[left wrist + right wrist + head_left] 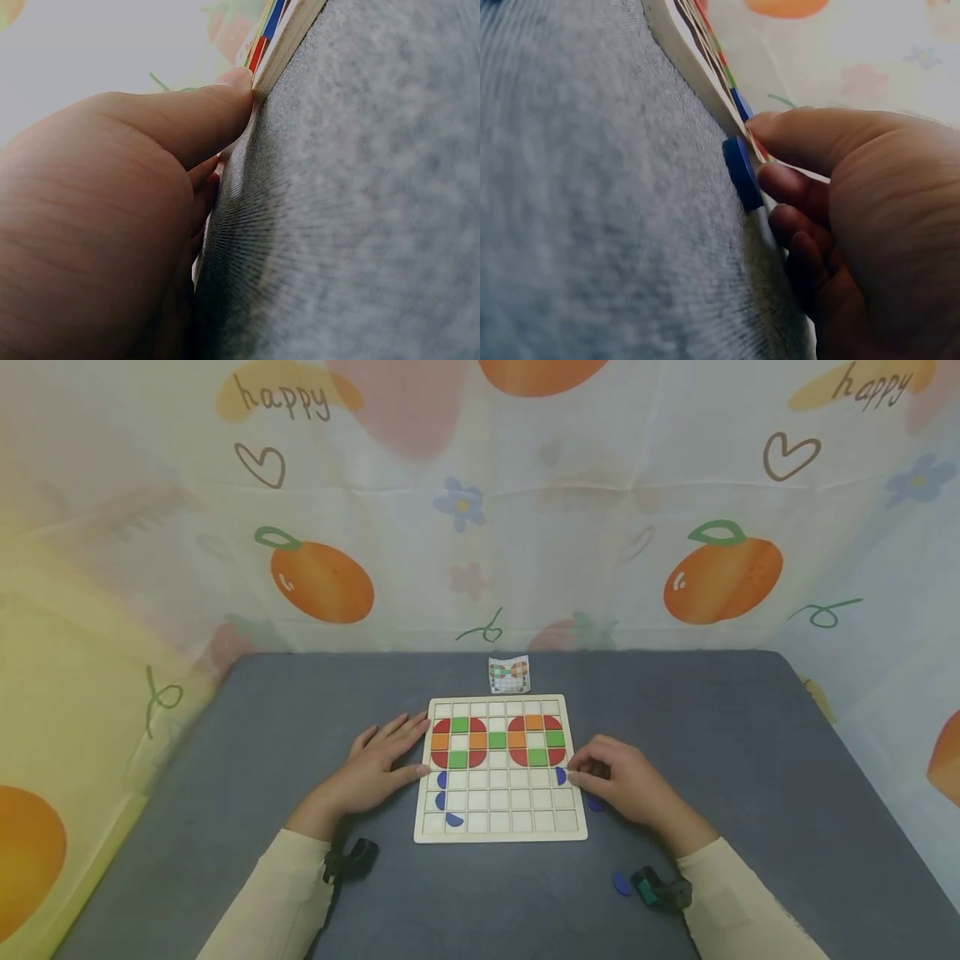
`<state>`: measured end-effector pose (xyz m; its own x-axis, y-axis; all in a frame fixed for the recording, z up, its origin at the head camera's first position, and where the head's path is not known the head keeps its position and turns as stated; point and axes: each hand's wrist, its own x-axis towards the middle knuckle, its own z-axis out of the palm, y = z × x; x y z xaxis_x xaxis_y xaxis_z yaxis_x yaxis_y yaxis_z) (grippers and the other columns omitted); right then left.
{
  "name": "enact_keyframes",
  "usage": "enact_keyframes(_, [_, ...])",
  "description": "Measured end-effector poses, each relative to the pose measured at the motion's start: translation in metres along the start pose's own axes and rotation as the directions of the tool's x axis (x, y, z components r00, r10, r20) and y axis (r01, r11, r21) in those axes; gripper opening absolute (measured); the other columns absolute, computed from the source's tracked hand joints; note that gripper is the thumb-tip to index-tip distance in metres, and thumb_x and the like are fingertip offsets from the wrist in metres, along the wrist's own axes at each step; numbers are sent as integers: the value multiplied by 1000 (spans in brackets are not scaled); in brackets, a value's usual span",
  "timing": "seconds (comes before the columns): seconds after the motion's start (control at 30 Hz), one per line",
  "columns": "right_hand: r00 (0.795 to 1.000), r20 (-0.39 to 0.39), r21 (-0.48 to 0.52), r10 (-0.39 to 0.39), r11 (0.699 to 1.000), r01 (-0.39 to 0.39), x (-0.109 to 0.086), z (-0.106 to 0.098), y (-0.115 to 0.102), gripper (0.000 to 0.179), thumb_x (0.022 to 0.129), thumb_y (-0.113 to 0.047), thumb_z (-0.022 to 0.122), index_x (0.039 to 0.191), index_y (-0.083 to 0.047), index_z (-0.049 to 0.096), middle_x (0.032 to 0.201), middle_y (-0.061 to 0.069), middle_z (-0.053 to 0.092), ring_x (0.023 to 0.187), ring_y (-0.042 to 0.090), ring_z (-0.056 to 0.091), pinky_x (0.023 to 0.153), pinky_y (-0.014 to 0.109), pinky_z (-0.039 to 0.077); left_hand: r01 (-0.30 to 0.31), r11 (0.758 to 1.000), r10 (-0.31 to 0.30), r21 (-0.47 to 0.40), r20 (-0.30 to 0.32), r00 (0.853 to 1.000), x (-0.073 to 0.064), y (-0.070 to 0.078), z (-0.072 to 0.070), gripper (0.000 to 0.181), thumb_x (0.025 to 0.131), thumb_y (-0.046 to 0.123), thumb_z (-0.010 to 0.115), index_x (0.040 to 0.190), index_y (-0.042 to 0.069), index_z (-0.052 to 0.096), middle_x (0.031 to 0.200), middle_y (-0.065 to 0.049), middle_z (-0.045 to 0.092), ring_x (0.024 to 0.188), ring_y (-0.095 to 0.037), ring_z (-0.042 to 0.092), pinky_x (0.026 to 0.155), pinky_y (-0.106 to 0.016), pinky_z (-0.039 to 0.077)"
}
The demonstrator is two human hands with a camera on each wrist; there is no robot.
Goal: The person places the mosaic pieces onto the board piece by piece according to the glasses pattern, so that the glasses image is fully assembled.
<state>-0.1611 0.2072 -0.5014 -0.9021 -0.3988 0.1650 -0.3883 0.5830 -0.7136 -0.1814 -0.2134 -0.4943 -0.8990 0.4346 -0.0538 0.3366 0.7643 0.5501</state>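
Observation:
A pale wooden grid board (pixel 498 837) lies on the table with red, orange and green tiles forming two ring shapes across its upper half. My left hand (pixel 371 772) rests flat at the board's left edge, fingers straight, thumb tip at the rim. At the right edge, the thumb and curled forefinger of my right hand (pixel 618 777) pinch a blue half-circle tile (pixel 561 776) in the rightmost column, below the red tiles. Three more blue half-circle tiles (pixel 440 801) sit in the leftmost column. Another blue tile (pixel 739 172) lies on the table under the right hand.
Behind the board stands a small picture card (pixel 509 675) showing a similar coloured pattern. One more blue tile (pixel 621 884) lies on the grey table (pixel 480 902) near the right wrist camera (pixel 662 890). A fruit-printed cloth (pixel 525 552) hangs along the table's back.

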Motion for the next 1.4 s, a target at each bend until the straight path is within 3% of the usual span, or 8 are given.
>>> enact_keyframes(0.67, [1000,-7,-37,-15,999,15,-2,9,-6,8,99,-14,83,105,-19,80,89,-13,57,80,11,55,70,33,49,-4,1000,4,-1,1,1000,0,1,-1,86,105,45,72,174,14,30,179,-2,25,165,-34,11,125,-66,-3])
enact_keyframes(0.83, [999,-8,79,38,996,-38,-3,6,-2,8,104,-19,78,111,-17,80,96,-8,64,83,15,59,73,33,51,-2,1000,2,1,-4,1000,0,1,0,86,105,46,72,174,15,31,179,-2,25,165,-34,11,125,-65,-3])
enact_keyframes(1.07, [997,-43,295,71,954,-56,-6,-2,0,25,115,-20,58,113,-4,77,100,1,72,94,25,64,86,35,52,-10,1000,10,-1,-5,1000,-1,-1,0,86,105,47,72,173,14,31,179,-2,25,165,-34,11,125,-66,-3])
enact_keyframes(1.23, [996,-55,338,66,940,-43,-8,-7,-1,32,118,-16,50,116,2,77,98,4,71,94,27,65,89,33,53,-31,999,31,-14,-20,999,0,-1,1,85,105,48,71,173,13,33,178,-4,27,164,-36,13,124,-67,-2])
enact_keyframes(1.4, [995,-38,329,96,941,-78,-12,-9,-3,32,118,-20,51,117,0,77,99,2,71,96,26,64,90,33,52,-29,1000,29,-3,-20,999,0,-1,1,84,106,49,69,173,13,32,178,-4,27,164,-36,13,124,-67,-1])
